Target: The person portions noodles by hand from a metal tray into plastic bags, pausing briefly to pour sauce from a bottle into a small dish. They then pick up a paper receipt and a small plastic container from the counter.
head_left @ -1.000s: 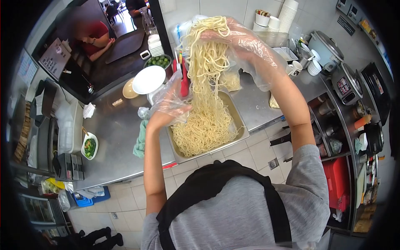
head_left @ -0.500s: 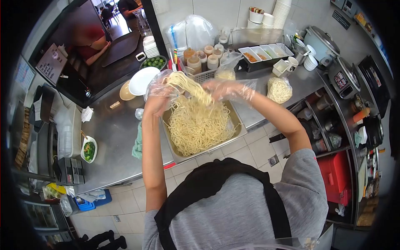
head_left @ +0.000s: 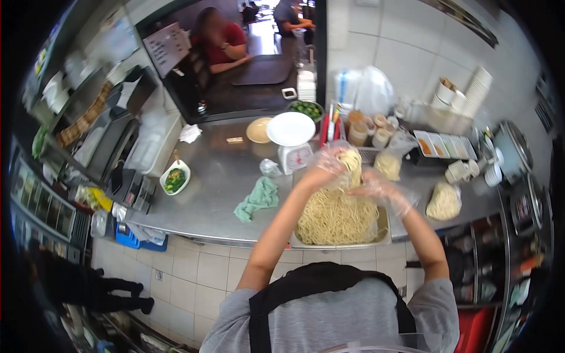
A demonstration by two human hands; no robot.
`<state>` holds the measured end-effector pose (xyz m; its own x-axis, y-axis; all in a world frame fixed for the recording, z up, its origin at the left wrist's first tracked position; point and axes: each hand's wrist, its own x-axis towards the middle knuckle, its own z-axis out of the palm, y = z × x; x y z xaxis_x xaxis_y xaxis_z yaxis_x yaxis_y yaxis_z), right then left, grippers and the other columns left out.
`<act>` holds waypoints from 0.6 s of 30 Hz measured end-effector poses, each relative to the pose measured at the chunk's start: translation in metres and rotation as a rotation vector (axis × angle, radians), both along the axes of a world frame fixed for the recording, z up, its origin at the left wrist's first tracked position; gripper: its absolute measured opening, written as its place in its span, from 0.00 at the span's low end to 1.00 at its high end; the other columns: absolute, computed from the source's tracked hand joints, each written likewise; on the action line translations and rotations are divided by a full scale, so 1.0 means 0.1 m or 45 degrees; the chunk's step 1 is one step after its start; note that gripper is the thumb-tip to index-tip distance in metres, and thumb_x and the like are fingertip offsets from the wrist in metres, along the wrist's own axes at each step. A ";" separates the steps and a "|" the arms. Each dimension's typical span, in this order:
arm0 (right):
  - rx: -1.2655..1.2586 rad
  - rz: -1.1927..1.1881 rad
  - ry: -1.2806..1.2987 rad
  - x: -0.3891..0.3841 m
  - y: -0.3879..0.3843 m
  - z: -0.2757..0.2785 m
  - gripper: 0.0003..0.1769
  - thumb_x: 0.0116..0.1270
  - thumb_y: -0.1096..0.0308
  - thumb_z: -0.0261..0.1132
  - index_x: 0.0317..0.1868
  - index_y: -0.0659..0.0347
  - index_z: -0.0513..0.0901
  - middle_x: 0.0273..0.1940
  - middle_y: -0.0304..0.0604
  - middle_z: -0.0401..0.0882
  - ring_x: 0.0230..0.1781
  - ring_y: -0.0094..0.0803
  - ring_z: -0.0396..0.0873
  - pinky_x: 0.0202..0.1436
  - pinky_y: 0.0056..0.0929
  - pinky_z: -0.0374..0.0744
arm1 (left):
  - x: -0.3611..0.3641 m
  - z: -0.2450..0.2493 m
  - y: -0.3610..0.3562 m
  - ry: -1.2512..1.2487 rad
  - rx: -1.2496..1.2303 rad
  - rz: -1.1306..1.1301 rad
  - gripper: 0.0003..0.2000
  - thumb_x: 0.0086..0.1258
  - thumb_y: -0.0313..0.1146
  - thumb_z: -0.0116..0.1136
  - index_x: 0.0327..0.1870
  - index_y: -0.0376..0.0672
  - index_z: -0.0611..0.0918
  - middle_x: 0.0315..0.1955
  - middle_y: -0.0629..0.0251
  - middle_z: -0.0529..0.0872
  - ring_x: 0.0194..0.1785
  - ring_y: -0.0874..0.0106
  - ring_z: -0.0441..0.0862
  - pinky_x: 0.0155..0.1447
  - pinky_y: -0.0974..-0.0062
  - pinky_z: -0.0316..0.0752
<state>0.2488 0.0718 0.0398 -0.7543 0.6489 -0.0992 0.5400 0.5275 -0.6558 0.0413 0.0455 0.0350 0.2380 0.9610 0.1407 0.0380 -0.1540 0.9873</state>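
The bunch of noodles (head_left: 352, 166) slanted across toward the right hand half a second ago; now it hangs steeply beside the left hand, and the view has swung so that the things appear farther right.

On the left of the desk (head_left: 215, 176), a white bowl of greens (head_left: 175, 180) stands with a wooden handle leaning out of it. To its right lies a crumpled green cloth (head_left: 259, 199). Farther back, a wide white dish (head_left: 291, 129) sits on a dial scale (head_left: 296, 157).

The left hand (head_left: 328, 167), in a clear plastic glove, is curled closed around the bunch, raised over the metal tray (head_left: 385, 228). More noodles (head_left: 336, 220) lie heaped loosely in that tray, at the near edge of the desk. The right hand (head_left: 378, 189), gloved too, is mostly open, its fingers stretched left toward the hanging strands; whether they touch them, I cannot tell.

Just beyond the right hand stands a clear bag (head_left: 387, 167) with pale contents. Farther right are a tray of divided toppings (head_left: 443, 145), at the far side, and a nearer, fuller plastic bag (head_left: 444, 202).
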 end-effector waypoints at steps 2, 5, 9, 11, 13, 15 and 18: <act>-0.222 -0.108 0.471 0.02 -0.03 -0.08 0.25 0.54 0.58 0.71 0.48 0.65 0.78 0.40 0.42 0.79 0.41 0.30 0.78 0.49 0.31 0.75 | -0.08 -0.07 -0.15 -0.092 0.082 0.026 0.26 0.56 0.26 0.64 0.58 0.42 0.72 0.49 0.68 0.77 0.51 0.76 0.74 0.55 0.78 0.70; -0.485 -0.204 0.977 0.01 0.00 0.35 0.17 0.56 0.65 0.69 0.43 0.64 0.78 0.36 0.40 0.80 0.36 0.26 0.79 0.43 0.27 0.77 | -0.15 -0.20 -0.15 -0.258 0.099 -0.100 0.28 0.54 0.25 0.67 0.58 0.44 0.72 0.43 0.70 0.78 0.48 0.77 0.75 0.53 0.78 0.72; -0.362 -0.301 1.183 -0.03 -0.19 1.12 0.08 0.59 0.73 0.65 0.39 0.62 0.78 0.35 0.36 0.78 0.33 0.20 0.76 0.37 0.19 0.75 | -0.17 -0.23 -0.26 -0.292 0.065 -0.213 0.43 0.49 0.27 0.71 0.69 0.50 0.59 0.51 0.64 0.71 0.50 0.72 0.74 0.53 0.73 0.74; -0.304 -0.422 1.288 -0.10 -0.19 1.22 0.08 0.59 0.71 0.66 0.39 0.61 0.78 0.34 0.35 0.78 0.33 0.19 0.75 0.36 0.19 0.74 | -0.14 -0.01 -0.35 -0.297 0.066 -0.206 0.50 0.47 0.28 0.73 0.72 0.53 0.52 0.59 0.59 0.67 0.55 0.67 0.71 0.55 0.69 0.74; -0.280 -0.442 1.202 -0.01 -0.23 1.21 0.09 0.59 0.70 0.67 0.38 0.62 0.78 0.33 0.34 0.77 0.32 0.19 0.75 0.35 0.19 0.74 | -0.22 0.32 -0.42 -0.458 -0.034 -0.197 0.57 0.42 0.28 0.75 0.73 0.54 0.47 0.65 0.57 0.61 0.64 0.59 0.64 0.61 0.62 0.70; -0.324 -0.282 0.911 -0.15 -0.30 1.13 0.11 0.58 0.68 0.68 0.38 0.63 0.78 0.32 0.33 0.76 0.33 0.18 0.74 0.36 0.20 0.73 | -0.30 0.51 -0.49 -0.363 0.139 -0.221 0.59 0.40 0.28 0.76 0.73 0.54 0.46 0.67 0.57 0.59 0.66 0.59 0.62 0.65 0.60 0.64; -0.281 -0.064 0.811 -0.21 -0.24 0.80 0.13 0.55 0.68 0.70 0.39 0.63 0.79 0.32 0.36 0.77 0.32 0.25 0.76 0.37 0.25 0.75 | -0.41 0.36 -0.45 -0.011 0.431 -0.204 0.59 0.40 0.36 0.77 0.73 0.52 0.45 0.68 0.55 0.57 0.69 0.59 0.58 0.71 0.61 0.53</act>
<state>0.2278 0.0482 0.1198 -0.6790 0.7002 0.2205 0.0327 0.3289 -0.9438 0.0008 0.0008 0.0708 0.3787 0.8105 0.4469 -0.0212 -0.4751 0.8797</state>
